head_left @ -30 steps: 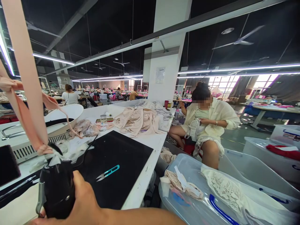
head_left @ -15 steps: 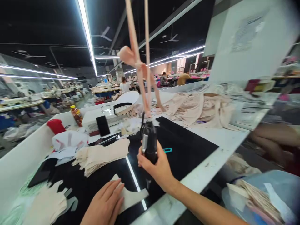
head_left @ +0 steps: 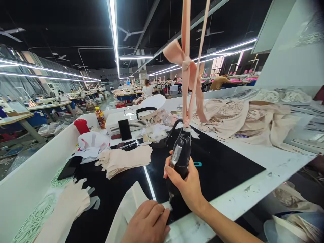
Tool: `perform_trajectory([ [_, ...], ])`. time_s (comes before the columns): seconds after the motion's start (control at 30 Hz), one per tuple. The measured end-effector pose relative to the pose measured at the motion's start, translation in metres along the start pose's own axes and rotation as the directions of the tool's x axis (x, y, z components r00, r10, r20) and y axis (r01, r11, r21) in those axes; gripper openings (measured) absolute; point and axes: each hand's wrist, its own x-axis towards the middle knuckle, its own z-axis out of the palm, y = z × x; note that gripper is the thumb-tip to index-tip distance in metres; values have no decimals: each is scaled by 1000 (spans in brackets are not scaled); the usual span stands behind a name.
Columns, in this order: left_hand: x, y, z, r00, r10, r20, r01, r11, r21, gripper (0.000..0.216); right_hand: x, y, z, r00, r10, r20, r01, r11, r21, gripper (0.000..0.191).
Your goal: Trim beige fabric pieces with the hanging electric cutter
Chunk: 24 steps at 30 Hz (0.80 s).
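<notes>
My right hand [head_left: 186, 184] is wrapped round a black handheld power tool [head_left: 182, 152] with a silver lever on its side. The tool hangs from a knotted pink fabric strap [head_left: 186, 84], and a black cord loops out of its top. Its narrow tip points down beside the end of a cream fabric piece [head_left: 131, 199] on the black work surface [head_left: 217, 175]. My left hand [head_left: 149, 221] lies with its fingers flat over that piece, close to the tip. A stack of cream cut pieces [head_left: 126, 160] lies beyond, and more cream pieces [head_left: 68, 206] lie at the left.
A phone [head_left: 125, 130] leans on a white box [head_left: 113, 119] at the back. A teal clip-like item [head_left: 197, 164] lies right of the tool. Heaped cream fabric [head_left: 243, 116] covers the right rear. Green cord [head_left: 35, 217] lies by the left wall. People sit at distant tables.
The tool in my right hand has come down, with its tip now beside the fabric. My left hand has shifted right along the cream piece, towards the tip. The view has turned left.
</notes>
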Motion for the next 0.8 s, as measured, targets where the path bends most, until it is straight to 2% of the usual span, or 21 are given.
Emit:
perform_trajectory([
  [0.17, 2, 1, 6, 1000, -19, 2, 19, 1000, 2, 48, 0, 2, 1, 1000, 13, -3, -13, 1000, 4, 37],
  [0.4, -3, -4, 6, 996, -28, 79, 30, 999, -17, 51, -1, -3, 2, 999, 30, 23, -31, 999, 33, 36],
  [0.63, -11, -7, 5, 994, -66, 88, 62, 997, 50, 51, 0, -2, 3, 1000, 17, 10, -17, 1000, 10, 36],
  [0.8, -14, -5, 4, 993, -55, 102, 42, 991, 126, 54, 1, -2, 2, 1000, 11, 22, -11, 1000, 13, 36],
])
